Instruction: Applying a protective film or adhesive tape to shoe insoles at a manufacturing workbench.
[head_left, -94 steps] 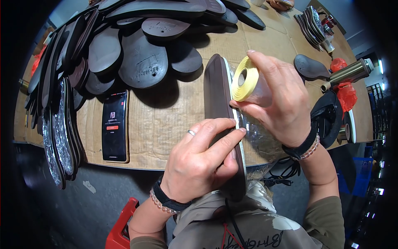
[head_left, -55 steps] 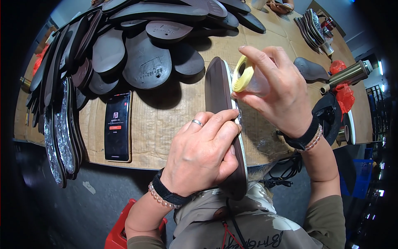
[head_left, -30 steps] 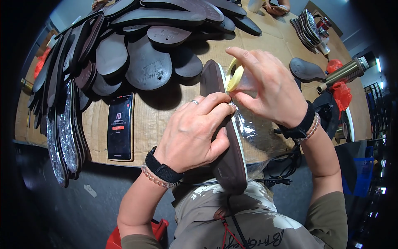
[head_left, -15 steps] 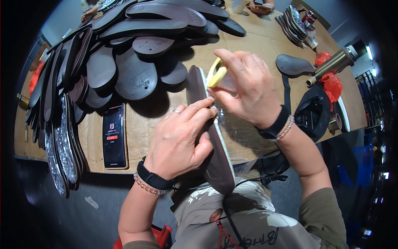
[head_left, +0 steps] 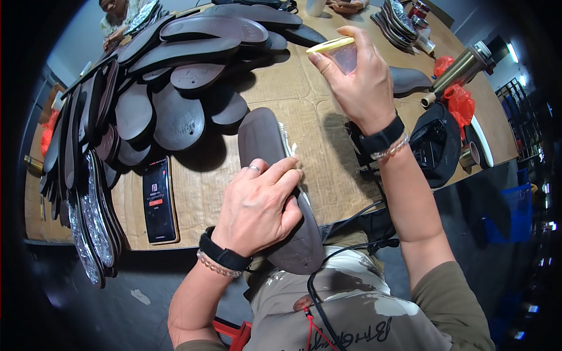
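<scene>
My left hand (head_left: 259, 206) presses down on a long dark brown shoe sole (head_left: 261, 136) that lies across the cardboard-covered table (head_left: 316, 111) and overhangs its near edge toward my lap. A shiny clear strip runs along the sole's right edge under my fingertips. My right hand (head_left: 357, 82) is raised farther back over the table, gripping a roll of clear tape with a yellow core (head_left: 332, 47), seen edge-on.
A big heap of dark soles (head_left: 175, 76) fills the table's back and left; shiny silver-backed ones (head_left: 88, 222) line the left edge. A phone (head_left: 158, 200) lies left of my hand. A black cap (head_left: 436, 146), red bag (head_left: 459, 102), brass tube (head_left: 459, 67) and cables (head_left: 345, 234) sit right.
My right hand has lifted the tape roll up and away from the sole toward the back of the table. My left hand stays pressed on the sole's edge.
</scene>
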Demonstrator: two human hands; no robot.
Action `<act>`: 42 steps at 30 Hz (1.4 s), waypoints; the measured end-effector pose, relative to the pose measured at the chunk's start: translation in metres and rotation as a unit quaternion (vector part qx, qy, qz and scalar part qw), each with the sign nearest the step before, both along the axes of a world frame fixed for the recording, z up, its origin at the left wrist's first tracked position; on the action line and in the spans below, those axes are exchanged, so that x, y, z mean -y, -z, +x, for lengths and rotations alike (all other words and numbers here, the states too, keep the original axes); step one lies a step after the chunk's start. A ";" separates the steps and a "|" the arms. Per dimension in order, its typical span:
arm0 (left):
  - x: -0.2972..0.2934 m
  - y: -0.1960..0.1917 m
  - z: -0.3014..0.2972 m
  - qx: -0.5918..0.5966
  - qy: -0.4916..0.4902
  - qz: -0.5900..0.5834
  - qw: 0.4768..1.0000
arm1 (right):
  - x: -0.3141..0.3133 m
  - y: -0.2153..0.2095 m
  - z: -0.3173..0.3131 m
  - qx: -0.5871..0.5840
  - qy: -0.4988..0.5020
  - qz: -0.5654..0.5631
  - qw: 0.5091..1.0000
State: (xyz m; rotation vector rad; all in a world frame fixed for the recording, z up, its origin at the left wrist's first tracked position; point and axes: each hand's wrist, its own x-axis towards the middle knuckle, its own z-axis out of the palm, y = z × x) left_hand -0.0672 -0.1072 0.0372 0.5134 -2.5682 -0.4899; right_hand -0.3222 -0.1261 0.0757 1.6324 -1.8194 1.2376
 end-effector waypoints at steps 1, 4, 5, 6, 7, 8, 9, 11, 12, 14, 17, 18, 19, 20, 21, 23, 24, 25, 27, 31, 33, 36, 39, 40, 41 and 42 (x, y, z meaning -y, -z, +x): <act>-0.003 0.000 0.000 -0.009 -0.009 0.007 1.000 | 0.002 0.002 -0.003 0.000 0.003 -0.004 1.000; -0.001 -0.002 0.007 -0.020 -0.026 0.033 0.999 | 0.009 0.024 -0.022 0.155 -0.013 0.114 0.981; -0.001 -0.004 0.006 -0.023 -0.018 0.027 0.999 | 0.015 0.038 -0.042 0.152 -0.006 0.107 0.982; -0.001 -0.007 0.003 -0.041 -0.017 0.010 0.999 | 0.023 0.054 -0.067 0.280 -0.055 0.080 0.955; -0.002 -0.008 0.003 -0.057 -0.019 -0.007 0.998 | 0.027 0.059 -0.081 0.401 -0.107 0.052 0.908; -0.002 -0.006 0.006 -0.050 -0.019 0.000 0.999 | 0.024 0.056 -0.083 0.398 -0.102 0.047 0.910; -0.003 -0.005 0.007 -0.054 -0.011 -0.003 0.998 | 0.023 0.053 -0.083 0.506 -0.132 0.011 0.852; -0.007 -0.004 0.010 -0.049 -0.044 0.064 0.996 | 0.017 0.047 -0.096 0.598 -0.154 -0.037 0.786; -0.009 -0.007 0.013 -0.048 -0.048 0.067 0.995 | 0.017 0.051 -0.108 0.675 -0.174 -0.113 0.708; -0.009 -0.006 0.023 -0.046 -0.064 0.065 0.995 | 0.015 0.051 -0.141 0.788 -0.181 -0.223 0.544; -0.008 -0.004 0.025 -0.063 -0.060 0.065 0.994 | -0.014 0.078 -0.198 0.809 -0.236 -0.323 0.431; -0.008 -0.005 0.021 -0.059 -0.054 0.061 0.995 | -0.022 0.091 -0.214 0.821 -0.233 -0.359 0.378; -0.008 -0.006 0.019 -0.052 -0.053 0.059 0.995 | -0.026 0.103 -0.222 0.833 -0.229 -0.389 0.320; -0.009 -0.005 0.020 -0.047 -0.057 0.057 0.996 | -0.027 0.096 -0.202 0.830 -0.183 -0.420 0.317; -0.009 -0.004 0.020 -0.042 -0.064 0.053 0.996 | -0.027 0.115 -0.209 0.833 -0.212 -0.409 0.307; -0.010 -0.004 0.026 -0.040 -0.074 0.062 0.994 | -0.026 0.104 -0.192 0.861 -0.180 -0.432 0.196; -0.010 -0.002 0.024 -0.074 -0.071 0.066 0.993 | -0.033 0.106 -0.198 0.837 -0.219 -0.444 0.234; -0.011 -0.002 0.021 -0.075 -0.070 0.059 0.993 | -0.035 0.111 -0.207 0.812 -0.229 -0.468 0.263; -0.012 -0.001 0.026 -0.099 -0.086 0.100 0.986 | -0.041 0.096 -0.192 0.853 -0.235 -0.426 0.188; -0.014 -0.002 0.028 -0.101 -0.091 0.095 0.986 | -0.068 0.048 -0.151 0.837 -0.279 -0.425 0.204; -0.013 0.002 0.027 -0.118 -0.084 0.093 0.985 | -0.084 0.035 -0.146 0.853 -0.336 -0.336 0.215; -0.013 0.001 0.029 -0.121 -0.084 0.098 0.984 | -0.098 0.029 -0.118 0.825 -0.400 -0.224 0.330; -0.014 0.003 0.031 -0.134 -0.089 0.121 0.980 | -0.119 0.013 -0.059 0.706 -0.356 -0.093 0.606; -0.014 0.004 0.031 -0.139 -0.087 0.127 0.978 | -0.129 0.004 -0.040 0.630 -0.310 -0.071 0.708; -0.015 0.005 0.033 -0.143 -0.088 0.134 0.977 | -0.138 -0.003 -0.022 0.544 -0.260 -0.046 0.796; -0.015 0.008 0.034 -0.149 -0.078 0.128 0.977 | -0.148 -0.011 -0.004 0.430 -0.257 -0.056 0.864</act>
